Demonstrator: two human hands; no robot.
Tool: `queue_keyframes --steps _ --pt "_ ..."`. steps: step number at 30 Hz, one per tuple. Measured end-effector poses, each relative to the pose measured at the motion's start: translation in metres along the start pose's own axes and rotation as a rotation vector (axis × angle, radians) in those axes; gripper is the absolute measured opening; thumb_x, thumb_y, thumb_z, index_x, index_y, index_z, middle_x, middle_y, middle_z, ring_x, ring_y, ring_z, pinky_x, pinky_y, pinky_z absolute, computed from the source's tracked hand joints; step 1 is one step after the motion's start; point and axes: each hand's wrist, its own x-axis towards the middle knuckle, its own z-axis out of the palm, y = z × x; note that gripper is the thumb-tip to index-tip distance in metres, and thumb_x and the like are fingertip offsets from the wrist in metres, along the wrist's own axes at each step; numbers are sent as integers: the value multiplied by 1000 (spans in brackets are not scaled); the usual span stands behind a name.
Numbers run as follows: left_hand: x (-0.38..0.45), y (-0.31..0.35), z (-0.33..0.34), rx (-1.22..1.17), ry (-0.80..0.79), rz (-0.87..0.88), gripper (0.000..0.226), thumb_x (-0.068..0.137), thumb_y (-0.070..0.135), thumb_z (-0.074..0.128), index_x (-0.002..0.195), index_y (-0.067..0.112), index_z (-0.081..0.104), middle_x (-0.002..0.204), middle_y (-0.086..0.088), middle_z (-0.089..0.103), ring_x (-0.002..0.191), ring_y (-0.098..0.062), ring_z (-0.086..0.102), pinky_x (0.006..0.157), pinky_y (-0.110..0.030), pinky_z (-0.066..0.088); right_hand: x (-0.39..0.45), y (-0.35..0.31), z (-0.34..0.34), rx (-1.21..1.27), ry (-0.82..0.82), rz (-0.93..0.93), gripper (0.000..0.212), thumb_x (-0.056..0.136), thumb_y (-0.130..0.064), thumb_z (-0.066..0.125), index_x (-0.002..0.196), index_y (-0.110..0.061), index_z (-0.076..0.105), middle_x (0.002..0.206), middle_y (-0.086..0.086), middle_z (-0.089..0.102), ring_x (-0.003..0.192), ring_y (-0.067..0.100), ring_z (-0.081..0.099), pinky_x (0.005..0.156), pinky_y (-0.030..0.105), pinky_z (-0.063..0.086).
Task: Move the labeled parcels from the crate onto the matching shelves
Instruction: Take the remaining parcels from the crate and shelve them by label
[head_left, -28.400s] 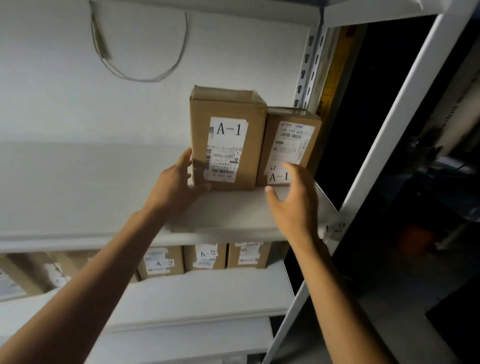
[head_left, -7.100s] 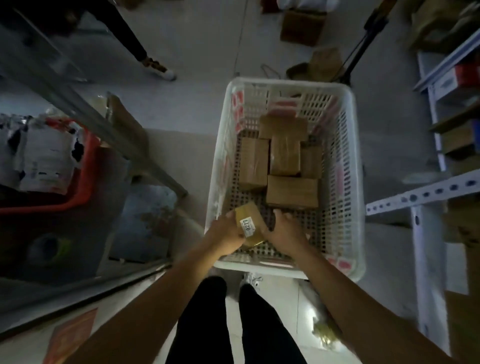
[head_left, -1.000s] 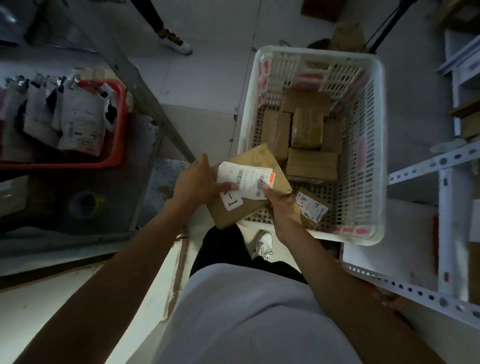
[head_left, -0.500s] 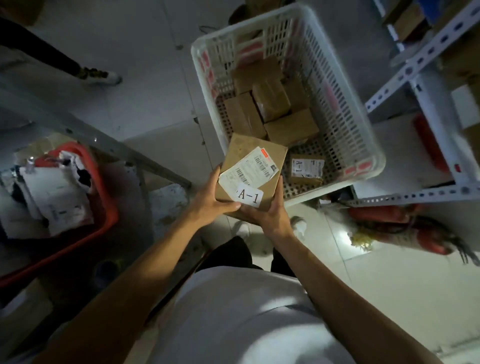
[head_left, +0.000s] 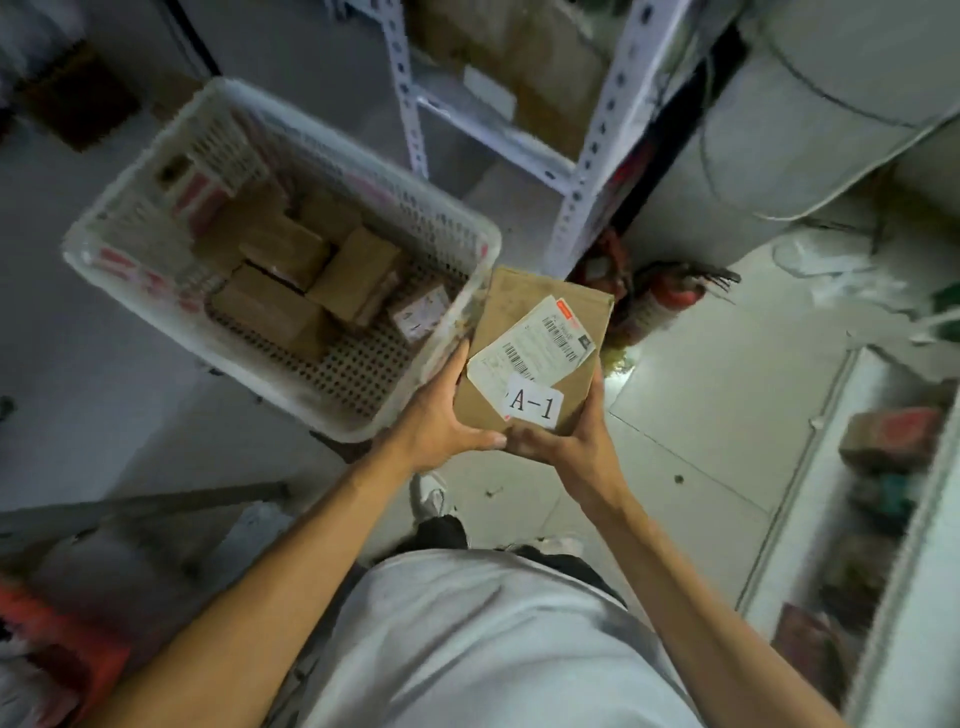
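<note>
I hold a brown cardboard parcel (head_left: 524, 322) with a white shipping label and an "A-1" sticker, just right of the crate. My left hand (head_left: 439, 421) grips its left lower edge; my right hand (head_left: 569, 441) grips its right lower edge from below. The white perforated plastic crate (head_left: 291, 395) sits on the floor to the left and holds several more brown parcels (head_left: 353, 275), one small one with a white label (head_left: 418, 314).
A white slotted-metal shelf frame (head_left: 597, 150) rises behind the parcel, with boxes on it. A red fire extinguisher (head_left: 670, 296) lies on the floor at its foot. Another shelf with boxes (head_left: 883, 441) runs along the right. A red bin (head_left: 57, 639) is at lower left.
My view has swung right, so the crate now lies to the left. The A-1 parcel has come clear of the crate, still held in both hands.
</note>
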Motion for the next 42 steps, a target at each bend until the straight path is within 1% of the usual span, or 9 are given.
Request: queue_keyframes --steps 6,11,16,19,22,28,32,38,42 --pt "51 106 117 84 -241 227 126 60 26 93 156 33 12 146 16 43 138 -5 40 115 -39 37 -59 -51 -124 -17 354 -213 116 69 17 79 154 -29 15 140 4 51 122 25 61 71 42 62" --pt "76 213 215 137 -402 450 122 65 39 90 155 42 7 153 8 40 141 -16 38 113 -46 39 -114 -115 -223 -238 681 -389 125 60 -32 94 155 -38 14 141 -18 49 125 7 56 96 39 57" --pt "83 330 299 51 -639 731 119 67 35 88 156 38 8 151 4 39 139 -18 40 107 -50 46 -177 -184 -298 -280 899 -563 112 66 -19 93 146 -46 18 135 -11 55 115 7 61 79 19 58" --pt "82 391 343 43 -742 906 118 71 17 87 158 28 7 150 2 41 139 -19 40 107 -51 45 -213 -220 -331 -305 1019 -680 122 63 -15 95 151 -46 17 139 -5 57 120 19 62 84 44 61" --pt "78 445 386 24 -862 1052 118 71 5 84 158 25 6 149 -2 42 139 -22 41 102 -55 48 -248 -251 -356 -329 1124 -757 119 63 -5 92 152 -35 20 139 -3 57 123 17 61 89 47 58" --pt "62 535 464 -18 -994 1254 117 69 20 86 156 33 9 145 3 47 137 -21 44 102 -58 47 -312 -308 -384 -451 1422 -777 116 62 -36 93 151 -38 19 127 -38 53 117 -6 57 84 24 57" --pt "44 582 508 -44 -1116 1320 112 70 12 84 152 41 14 138 9 52 132 -12 48 98 -50 53 -344 -329 -403 -570 1664 -694 125 64 -50 87 157 -38 3 148 -16 44 120 -2 51 83 8 51" --pt "22 619 576 -15 -1265 1386 115 67 18 83 151 36 7 139 2 51 127 -22 53 95 -43 56 -383 -328 -441 -516 1874 -617 118 70 -29 89 158 -26 10 143 -5 52 124 10 54 78 0 46" --pt "12 628 627 7 -1336 1365 114 62 34 81 148 42 8 140 1 52 124 -27 57 91 -54 56 -400 -316 -488 -485 1951 -551 111 68 -32 90 154 -26 20 142 -2 54 126 13 55 92 14 50"
